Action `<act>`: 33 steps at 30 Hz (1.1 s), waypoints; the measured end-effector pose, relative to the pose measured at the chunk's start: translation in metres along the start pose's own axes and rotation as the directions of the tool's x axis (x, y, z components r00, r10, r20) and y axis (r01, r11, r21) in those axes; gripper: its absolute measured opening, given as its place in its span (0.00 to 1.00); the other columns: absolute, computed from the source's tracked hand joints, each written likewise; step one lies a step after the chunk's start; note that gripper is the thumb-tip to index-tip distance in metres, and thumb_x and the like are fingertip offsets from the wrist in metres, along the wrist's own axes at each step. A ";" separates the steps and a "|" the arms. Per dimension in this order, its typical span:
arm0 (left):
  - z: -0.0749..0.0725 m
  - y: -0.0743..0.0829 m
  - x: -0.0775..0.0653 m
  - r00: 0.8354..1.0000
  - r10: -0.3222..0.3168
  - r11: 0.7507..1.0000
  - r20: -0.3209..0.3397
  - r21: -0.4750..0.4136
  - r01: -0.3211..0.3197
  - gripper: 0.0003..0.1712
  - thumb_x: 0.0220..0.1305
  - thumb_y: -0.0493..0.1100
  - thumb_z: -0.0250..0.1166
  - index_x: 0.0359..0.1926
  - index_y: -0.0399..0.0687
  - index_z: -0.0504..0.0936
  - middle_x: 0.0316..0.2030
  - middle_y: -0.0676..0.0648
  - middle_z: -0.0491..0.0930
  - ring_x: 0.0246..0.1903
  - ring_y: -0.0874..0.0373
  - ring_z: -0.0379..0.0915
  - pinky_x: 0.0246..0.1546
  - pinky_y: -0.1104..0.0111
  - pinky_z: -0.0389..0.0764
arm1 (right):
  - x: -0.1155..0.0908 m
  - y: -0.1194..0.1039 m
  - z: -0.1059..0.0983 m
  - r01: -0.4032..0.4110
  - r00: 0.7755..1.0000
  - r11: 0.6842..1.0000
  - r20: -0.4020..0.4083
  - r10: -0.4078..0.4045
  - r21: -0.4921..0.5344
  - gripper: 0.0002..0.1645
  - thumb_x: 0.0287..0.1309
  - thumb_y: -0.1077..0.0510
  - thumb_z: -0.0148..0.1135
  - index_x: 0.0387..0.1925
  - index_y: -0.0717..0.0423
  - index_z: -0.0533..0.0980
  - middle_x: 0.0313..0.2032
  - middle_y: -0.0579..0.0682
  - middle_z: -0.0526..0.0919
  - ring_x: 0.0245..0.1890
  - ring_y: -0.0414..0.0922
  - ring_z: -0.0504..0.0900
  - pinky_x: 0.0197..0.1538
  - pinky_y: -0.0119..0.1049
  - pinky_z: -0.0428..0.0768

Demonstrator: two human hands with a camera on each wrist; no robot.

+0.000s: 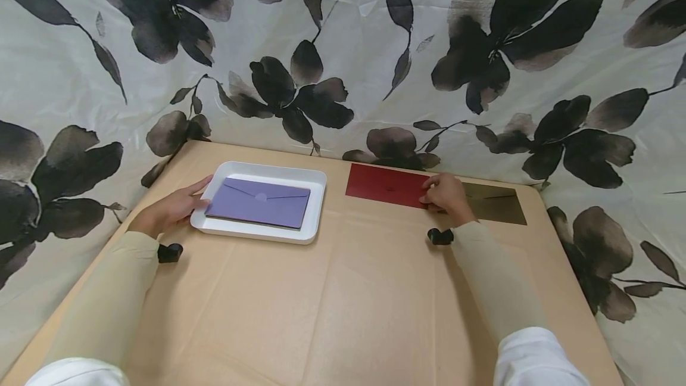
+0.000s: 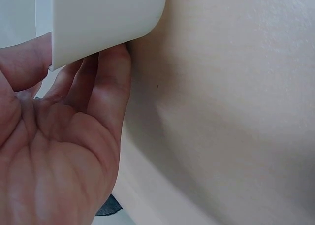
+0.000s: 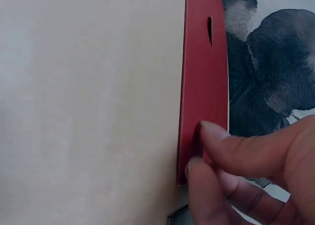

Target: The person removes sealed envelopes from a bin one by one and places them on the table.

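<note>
A white tray (image 1: 252, 235) stands at the left of the table with a purple envelope (image 1: 262, 204) lying in it. My left hand (image 1: 170, 210) grips the tray's left side; in the left wrist view the thumb is at the rim and the fingers reach under the tray (image 2: 106, 18). At the back of the table lies a red envelope (image 1: 386, 185). My right hand (image 1: 447, 195) is at its right end, thumb and curled fingertips pinching the red envelope (image 3: 204, 87) near the corner. A dark gold envelope (image 1: 495, 202) lies just right of that hand, partly hidden by it.
The light wooden-toned table (image 1: 321, 308) spreads in front of both arms. Its back edge meets a white cloth (image 1: 370, 34) with dark flowers, which also hangs at both sides. A small black wrist device (image 1: 440, 236) sits below the right wrist, another (image 1: 170, 252) by the left.
</note>
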State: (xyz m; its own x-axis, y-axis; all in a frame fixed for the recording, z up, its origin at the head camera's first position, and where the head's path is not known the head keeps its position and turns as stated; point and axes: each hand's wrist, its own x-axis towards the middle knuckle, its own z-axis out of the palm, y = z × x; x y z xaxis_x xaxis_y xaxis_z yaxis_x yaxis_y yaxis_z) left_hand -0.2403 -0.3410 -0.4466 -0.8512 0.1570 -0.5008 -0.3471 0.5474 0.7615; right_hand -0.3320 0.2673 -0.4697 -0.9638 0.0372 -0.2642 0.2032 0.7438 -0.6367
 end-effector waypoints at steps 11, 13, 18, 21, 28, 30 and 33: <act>-0.001 -0.001 -0.001 1.000 -0.006 1.000 0.006 0.015 0.006 0.47 0.81 0.38 0.46 0.81 0.65 0.23 0.81 0.29 0.33 0.79 0.31 0.47 0.50 0.75 0.77 | -0.004 0.005 0.001 -0.061 0.994 0.914 0.110 0.018 0.400 0.22 0.59 0.69 0.72 0.55 0.68 0.81 0.30 0.48 0.85 0.25 0.41 0.88 0.36 0.36 0.89; -0.001 -0.001 0.000 1.000 -0.006 1.000 0.003 0.009 0.006 0.46 0.81 0.38 0.46 0.81 0.65 0.23 0.81 0.29 0.33 0.78 0.32 0.49 0.48 0.76 0.77 | -0.005 0.004 0.001 -0.059 0.993 0.902 0.120 0.008 0.427 0.22 0.60 0.69 0.71 0.56 0.69 0.81 0.30 0.47 0.85 0.26 0.41 0.88 0.36 0.36 0.89; 0.000 -0.003 0.000 1.000 -0.005 1.000 0.001 -0.007 0.005 0.47 0.81 0.38 0.46 0.81 0.66 0.23 0.81 0.29 0.32 0.77 0.32 0.50 0.46 0.76 0.78 | -0.009 -0.001 0.003 -0.061 0.990 0.892 0.140 -0.003 0.448 0.22 0.62 0.67 0.70 0.57 0.68 0.80 0.32 0.47 0.86 0.27 0.41 0.88 0.38 0.35 0.89; 0.000 -0.004 0.000 1.000 -0.007 1.000 0.006 0.001 0.007 0.47 0.81 0.38 0.46 0.81 0.66 0.23 0.81 0.29 0.32 0.78 0.32 0.49 0.49 0.75 0.78 | -0.011 -0.004 0.004 -0.063 0.988 0.889 0.154 -0.009 0.454 0.23 0.62 0.66 0.70 0.58 0.67 0.80 0.34 0.49 0.87 0.28 0.41 0.89 0.39 0.36 0.89; 0.001 -0.002 -0.001 1.000 -0.019 1.000 0.014 0.007 0.019 0.47 0.82 0.39 0.46 0.81 0.66 0.23 0.81 0.31 0.29 0.80 0.30 0.41 0.76 0.41 0.60 | -0.014 -0.012 0.010 -0.031 0.984 0.892 0.172 -0.052 0.452 0.23 0.63 0.63 0.70 0.58 0.66 0.80 0.39 0.52 0.87 0.30 0.42 0.88 0.41 0.36 0.89; 0.001 -0.001 -0.001 1.000 -0.023 1.000 0.012 0.001 0.023 0.47 0.82 0.40 0.47 0.81 0.66 0.23 0.82 0.31 0.29 0.81 0.30 0.39 0.77 0.39 0.55 | -0.015 -0.017 0.012 -0.026 0.983 0.891 0.172 -0.059 0.454 0.22 0.63 0.63 0.70 0.58 0.65 0.81 0.39 0.52 0.87 0.30 0.43 0.88 0.42 0.37 0.89; 0.001 -0.001 0.000 1.000 -0.022 1.000 0.015 0.003 0.022 0.47 0.82 0.40 0.47 0.81 0.65 0.22 0.81 0.32 0.28 0.81 0.29 0.38 0.77 0.38 0.54 | -0.017 -0.023 0.016 -0.019 0.983 0.883 0.172 -0.070 0.470 0.22 0.63 0.63 0.71 0.58 0.65 0.82 0.39 0.51 0.86 0.31 0.45 0.89 0.46 0.42 0.89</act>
State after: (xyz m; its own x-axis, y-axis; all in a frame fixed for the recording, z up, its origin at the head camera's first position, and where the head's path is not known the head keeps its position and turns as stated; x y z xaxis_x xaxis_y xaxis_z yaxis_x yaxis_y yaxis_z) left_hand -0.2394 -0.3409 -0.4471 -0.8370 0.1573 -0.5241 -0.3650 0.5530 0.7489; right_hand -0.3173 0.2393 -0.4618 -0.9314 -0.1307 -0.3397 0.2792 0.3423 -0.8971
